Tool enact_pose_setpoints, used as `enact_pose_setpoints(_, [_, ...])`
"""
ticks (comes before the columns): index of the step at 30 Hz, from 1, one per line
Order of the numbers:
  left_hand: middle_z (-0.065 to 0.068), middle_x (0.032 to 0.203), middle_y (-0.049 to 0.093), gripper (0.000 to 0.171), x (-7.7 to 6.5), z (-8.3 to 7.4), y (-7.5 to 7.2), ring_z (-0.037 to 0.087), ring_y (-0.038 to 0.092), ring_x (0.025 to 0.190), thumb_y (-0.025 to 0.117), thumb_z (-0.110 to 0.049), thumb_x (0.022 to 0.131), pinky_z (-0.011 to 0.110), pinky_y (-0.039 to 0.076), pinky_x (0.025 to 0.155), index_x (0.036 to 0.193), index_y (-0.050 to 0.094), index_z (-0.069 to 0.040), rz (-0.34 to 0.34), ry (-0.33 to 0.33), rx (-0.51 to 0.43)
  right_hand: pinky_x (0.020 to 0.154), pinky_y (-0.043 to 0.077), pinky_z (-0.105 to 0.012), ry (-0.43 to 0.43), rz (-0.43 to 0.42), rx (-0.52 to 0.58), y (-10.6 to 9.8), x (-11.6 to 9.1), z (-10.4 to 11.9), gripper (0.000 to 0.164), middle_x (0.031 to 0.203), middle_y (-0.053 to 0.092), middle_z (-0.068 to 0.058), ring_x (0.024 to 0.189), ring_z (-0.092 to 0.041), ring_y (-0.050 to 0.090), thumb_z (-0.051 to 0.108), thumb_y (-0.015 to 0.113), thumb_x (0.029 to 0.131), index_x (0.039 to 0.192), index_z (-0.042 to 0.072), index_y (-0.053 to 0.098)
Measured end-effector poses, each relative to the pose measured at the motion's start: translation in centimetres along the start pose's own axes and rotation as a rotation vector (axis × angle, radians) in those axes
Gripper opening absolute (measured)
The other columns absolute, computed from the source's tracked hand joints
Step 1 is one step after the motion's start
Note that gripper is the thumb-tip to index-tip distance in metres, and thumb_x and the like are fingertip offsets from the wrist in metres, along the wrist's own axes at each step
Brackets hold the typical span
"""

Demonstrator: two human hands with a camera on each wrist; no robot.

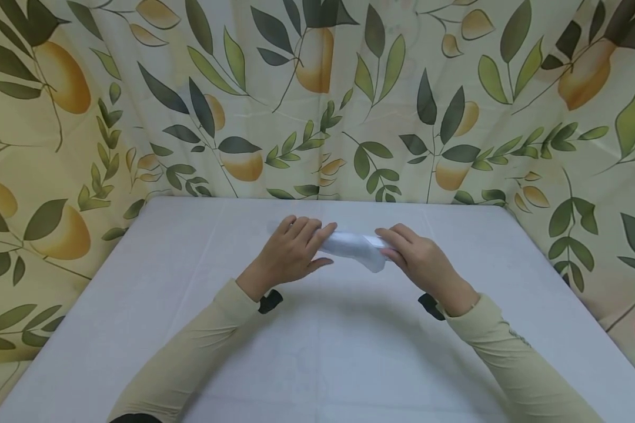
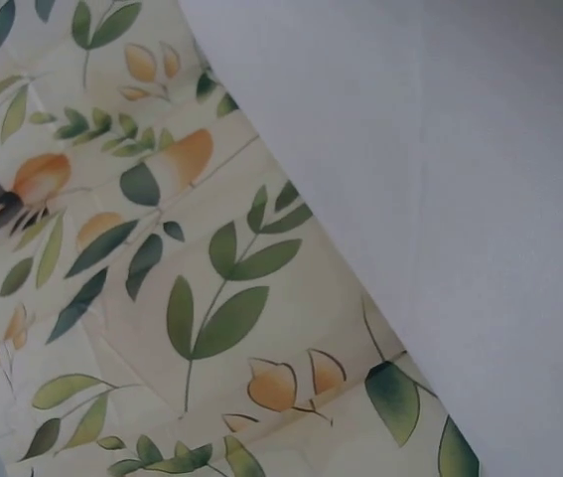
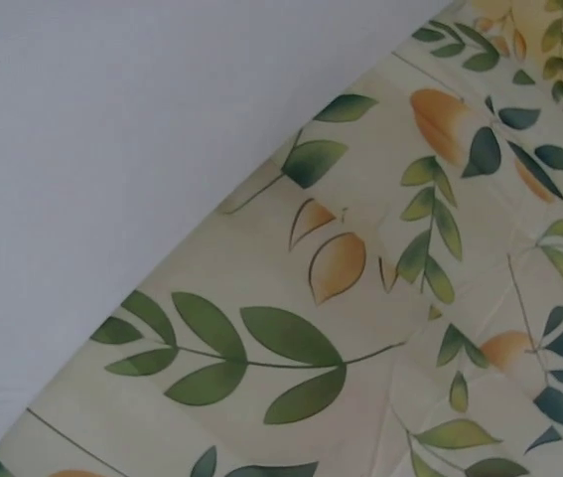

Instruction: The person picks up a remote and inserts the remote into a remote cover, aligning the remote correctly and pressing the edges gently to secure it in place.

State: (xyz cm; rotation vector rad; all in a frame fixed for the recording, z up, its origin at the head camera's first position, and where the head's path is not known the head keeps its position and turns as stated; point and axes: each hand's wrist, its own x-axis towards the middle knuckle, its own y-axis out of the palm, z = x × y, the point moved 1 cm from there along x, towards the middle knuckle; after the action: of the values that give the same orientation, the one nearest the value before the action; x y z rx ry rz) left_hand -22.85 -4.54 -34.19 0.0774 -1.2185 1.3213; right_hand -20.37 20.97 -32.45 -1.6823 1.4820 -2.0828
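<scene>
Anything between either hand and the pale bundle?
Nothing visible. In the head view the right hand grips one end of the bundle directly; the left hand has its fingers over the other.

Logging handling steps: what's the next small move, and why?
Probably tuck in the loose flap with the right hand: it sags from the pale roll right beside that hand's fingertips, while the left hand holds the roll farther along.
</scene>
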Motion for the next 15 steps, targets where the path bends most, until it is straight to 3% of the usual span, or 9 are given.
enact_pose_setpoints(7, [0.005, 0.1, 0.058, 0.046, -0.05, -0.05, 0.23, 0.022, 0.055, 0.088, 0.075, -0.029, 0.078, 0.032, 0.041, 0.077, 0.118, 0.053, -0.018, 0.034, -0.04, 0.027, 0.055, 0.055, -0.034, -0.022, 0.015, 0.005, 0.07, 0.03, -0.14, 0.045, 0.088, 0.059, -0.014, 0.062, -0.023, 0.062, 0.033, 0.032, 0.101, 0.107, -0.003, 0.058])
enact_pose_setpoints(11, [0.006, 0.105, 0.056, 0.051, -0.16, 0.01, 0.17, 0.022, 0.054, 0.093, 0.073, -0.033, 0.08, 0.035, 0.041, 0.081, 0.124, 0.052, -0.018, 0.071, -0.063, 0.001, 0.053, 0.054, -0.036, -0.114, 0.005, -0.108, -0.05, -0.07, -0.5, 0.044, 0.087, 0.062, -0.016, 0.061, -0.025, 0.062, 0.026, 0.028, 0.102, 0.11, -0.004, 0.059])
enact_pose_setpoints(15, [0.006, 0.111, 0.056, 0.055, -0.25, 0.17, -0.06, 0.023, 0.053, 0.101, 0.07, -0.036, 0.082, 0.041, 0.039, 0.093, 0.131, 0.05, -0.018, 0.119, -0.061, -0.034, 0.065, 0.051, -0.045, -0.191, 0.021, -0.259, -0.39, -0.27, -0.98, 0.056, 0.087, 0.065, -0.017, 0.073, -0.031, 0.061, 0.039, 0.028, 0.096, 0.114, -0.003, 0.061])
